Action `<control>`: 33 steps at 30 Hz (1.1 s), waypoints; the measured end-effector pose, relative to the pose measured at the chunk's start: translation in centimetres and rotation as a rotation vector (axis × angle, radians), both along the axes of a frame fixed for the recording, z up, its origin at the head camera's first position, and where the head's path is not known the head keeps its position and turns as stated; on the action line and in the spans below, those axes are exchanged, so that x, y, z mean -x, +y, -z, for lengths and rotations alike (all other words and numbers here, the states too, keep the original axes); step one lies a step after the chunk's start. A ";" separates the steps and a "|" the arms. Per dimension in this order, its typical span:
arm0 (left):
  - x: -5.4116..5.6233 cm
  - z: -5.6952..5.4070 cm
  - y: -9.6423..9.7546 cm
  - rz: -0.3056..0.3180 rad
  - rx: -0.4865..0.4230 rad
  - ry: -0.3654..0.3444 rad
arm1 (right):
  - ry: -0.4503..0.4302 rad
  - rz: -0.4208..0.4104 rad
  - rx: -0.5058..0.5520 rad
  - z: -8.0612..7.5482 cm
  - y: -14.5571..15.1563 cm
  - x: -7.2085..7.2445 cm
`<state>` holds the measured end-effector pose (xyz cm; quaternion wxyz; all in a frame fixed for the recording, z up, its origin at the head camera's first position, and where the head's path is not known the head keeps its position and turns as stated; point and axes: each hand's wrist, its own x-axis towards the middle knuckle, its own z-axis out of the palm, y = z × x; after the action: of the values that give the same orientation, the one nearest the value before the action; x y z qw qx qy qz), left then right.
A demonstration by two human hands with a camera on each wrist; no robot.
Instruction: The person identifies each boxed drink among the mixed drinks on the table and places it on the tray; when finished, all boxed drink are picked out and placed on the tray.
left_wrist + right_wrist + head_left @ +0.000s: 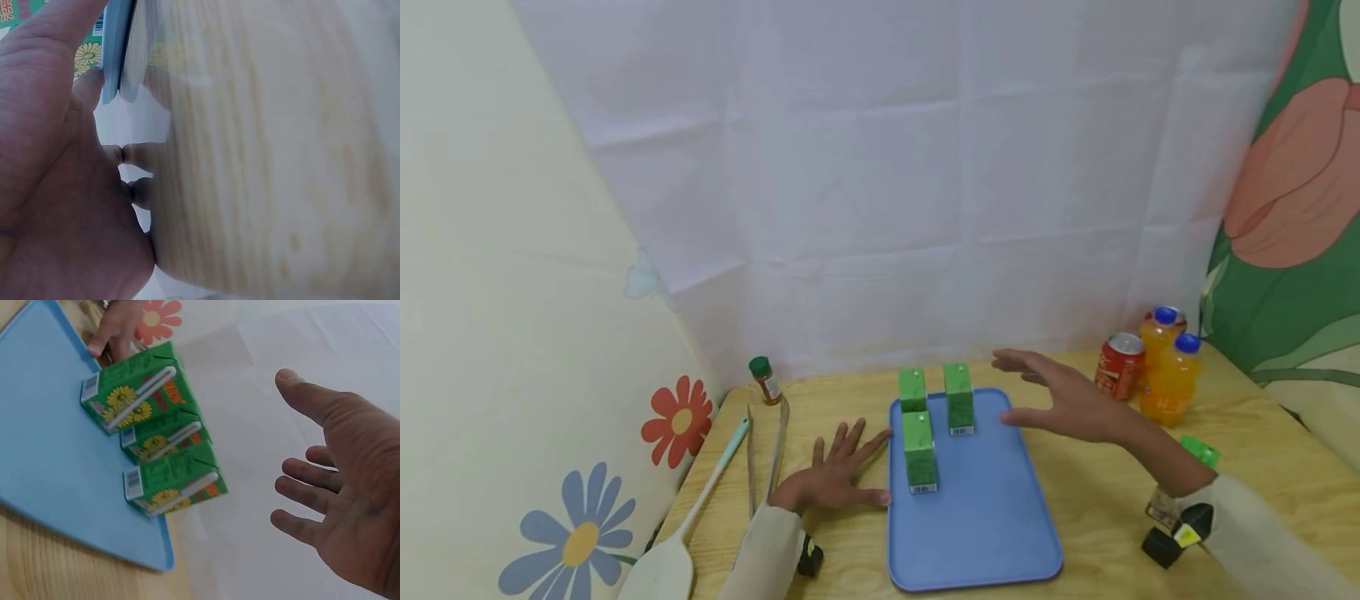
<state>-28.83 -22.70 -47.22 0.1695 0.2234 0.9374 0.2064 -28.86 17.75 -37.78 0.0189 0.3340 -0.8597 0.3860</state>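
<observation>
Three green juice cartons stand on a blue tray (985,533): a front left carton (920,454), one behind it (912,390) and a back right carton (958,400). The right wrist view shows white straws and yellow flowers on their sides. My left hand (835,479) lies with spread fingers on the table at the tray's left edge, thumb and fingertips at the rim. In the left wrist view its palm (69,169) is beside the tray's edge (117,50). Nothing is in my right hand (1067,404), which hovers over the tray's far right side, thumb apart from its fingers.
A red can (1120,367) and orange drink bottles (1168,387) stand at the back right. Near my right wrist is a partly covered green item (1200,451). On the left are a pale spatula (662,567), metal tongs (751,467) and a small green-capped jar (766,382).
</observation>
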 end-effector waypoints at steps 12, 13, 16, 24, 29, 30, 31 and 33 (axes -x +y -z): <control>0.0 0.0 -0.2 -0.003 -0.009 -0.004 | 0.057 0.090 -0.040 -0.2 6.7 -2.2; 0.0 0.0 -0.2 -0.001 -0.009 -0.004 | 0.061 0.101 -0.046 -0.1 7.2 -2.5; 0.1 0.1 -0.1 0.007 -0.015 0.000 | 0.061 0.156 -0.069 0.1 8.7 -3.5; 0.1 0.2 -0.1 0.003 -0.008 -0.006 | -0.032 0.291 -0.115 1.8 12.1 -5.8; 0.2 0.3 -0.2 -0.003 -0.021 0.008 | -0.110 0.350 -0.114 3.6 13.2 -6.6; 0.2 0.3 -0.2 -0.005 -0.030 0.012 | -0.119 0.357 -0.109 4.0 13.4 -6.7; 0.2 0.4 -0.2 -0.006 -0.039 0.017 | -0.123 0.366 -0.106 4.3 13.6 -6.8; 0.1 0.4 -0.2 -0.010 -0.057 0.026 | -0.128 0.390 -0.093 4.9 13.8 -7.0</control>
<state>-28.91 -22.91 -47.66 0.1496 0.2261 0.9344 0.2311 -21.84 31.56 -42.70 0.0233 0.1366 -0.9244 0.3553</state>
